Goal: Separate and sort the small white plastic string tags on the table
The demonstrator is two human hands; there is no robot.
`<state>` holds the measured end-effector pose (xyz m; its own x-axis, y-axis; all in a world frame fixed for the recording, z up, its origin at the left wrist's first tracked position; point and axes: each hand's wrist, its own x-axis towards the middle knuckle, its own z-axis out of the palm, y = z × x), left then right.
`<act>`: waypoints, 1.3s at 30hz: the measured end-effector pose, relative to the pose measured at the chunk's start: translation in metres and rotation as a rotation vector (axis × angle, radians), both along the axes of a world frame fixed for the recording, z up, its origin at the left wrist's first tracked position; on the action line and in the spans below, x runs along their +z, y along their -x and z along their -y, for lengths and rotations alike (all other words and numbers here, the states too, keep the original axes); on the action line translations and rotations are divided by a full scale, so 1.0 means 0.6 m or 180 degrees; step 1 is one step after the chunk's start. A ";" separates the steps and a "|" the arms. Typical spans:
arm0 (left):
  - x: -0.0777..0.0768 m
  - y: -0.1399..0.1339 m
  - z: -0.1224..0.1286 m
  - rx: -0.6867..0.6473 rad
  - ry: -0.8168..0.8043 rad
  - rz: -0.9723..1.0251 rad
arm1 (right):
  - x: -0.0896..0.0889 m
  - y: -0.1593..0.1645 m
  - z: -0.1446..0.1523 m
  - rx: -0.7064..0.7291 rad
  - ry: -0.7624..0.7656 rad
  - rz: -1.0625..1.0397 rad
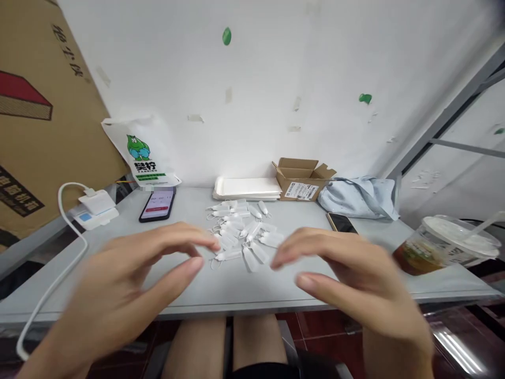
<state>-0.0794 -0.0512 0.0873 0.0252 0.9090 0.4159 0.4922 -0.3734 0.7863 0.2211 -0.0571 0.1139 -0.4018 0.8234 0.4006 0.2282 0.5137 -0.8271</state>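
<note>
A loose pile of small white translucent plastic pieces with thin loops at their ends [236, 229] lies in the middle of the grey table [252, 289]. My left hand [145, 279] hovers at the left of the pile, thumb and fingers apart, with nothing between them. Its index fingertip overlaps the pile's left edge in view; whether it touches a piece I cannot tell. On the right side my right hand [347, 279] is held in the same way, fingers spread and holding nothing, its fingertips close to the pile's right edge.
Behind the pile are a stack of white flat packs [248, 188], an open small cardboard box [302, 181] and a grey-blue cloth bag [359, 197]. Phones lie left [158, 204] and right [341, 223]. A drink cup [442, 245], white bag [144, 152], charger [97, 210] and large carton [51, 116] stand around.
</note>
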 end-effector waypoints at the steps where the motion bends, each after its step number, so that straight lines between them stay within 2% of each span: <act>1: -0.007 0.000 -0.032 -0.0252 0.0101 -0.0518 | -0.004 0.008 -0.019 0.0017 0.0016 0.0431; 3: -0.039 0.011 -0.093 -0.0483 0.0392 -0.1117 | -0.043 0.017 -0.064 -0.0265 -0.0090 0.0829; 7: -0.124 0.049 -0.191 -0.0771 0.0906 -0.1870 | -0.171 0.024 -0.125 -0.0908 -0.0004 0.1667; 8: -0.137 0.053 -0.209 -0.0825 0.0970 -0.1959 | -0.195 0.026 -0.130 -0.1008 -0.0050 0.1809; 10: -0.148 0.049 -0.238 -0.0952 0.0976 -0.2021 | -0.222 0.032 -0.132 -0.1110 -0.0211 0.2000; 13: -0.140 0.020 -0.267 -0.1311 0.0933 -0.2053 | -0.231 0.041 -0.129 -0.1105 -0.0452 0.2172; 16: -0.137 -0.024 -0.278 -0.1601 0.0968 -0.2095 | -0.234 0.041 -0.134 -0.1200 -0.0515 0.2251; 20: -0.150 -0.085 -0.279 -0.1690 0.0903 -0.2070 | -0.243 0.021 -0.151 -0.1565 -0.0406 0.2239; 23: -0.143 -0.109 -0.273 -0.1701 0.0902 -0.1977 | -0.247 -0.005 -0.162 -0.1801 -0.0324 0.2219; 28: -0.107 -0.079 -0.215 -0.1706 0.0727 -0.1740 | -0.247 -0.040 -0.167 -0.1932 -0.0434 0.2142; 30: -0.110 -0.059 -0.184 -0.1686 0.0812 -0.1828 | -0.246 -0.042 -0.169 -0.1825 -0.0405 0.2155; 33: -0.133 -0.044 -0.163 -0.1529 0.1026 -0.2061 | -0.245 -0.033 -0.173 -0.1633 -0.0329 0.2274; 35: -0.149 -0.047 -0.180 -0.1314 0.1060 -0.2088 | -0.245 -0.025 -0.175 -0.1605 -0.0316 0.2333; 37: -0.159 -0.056 -0.216 -0.1152 0.0944 -0.2027 | -0.245 -0.020 -0.175 -0.1639 -0.0300 0.2349; 39: -0.161 -0.072 -0.258 -0.1183 0.0684 -0.1977 | -0.245 -0.018 -0.174 -0.1660 -0.0272 0.2342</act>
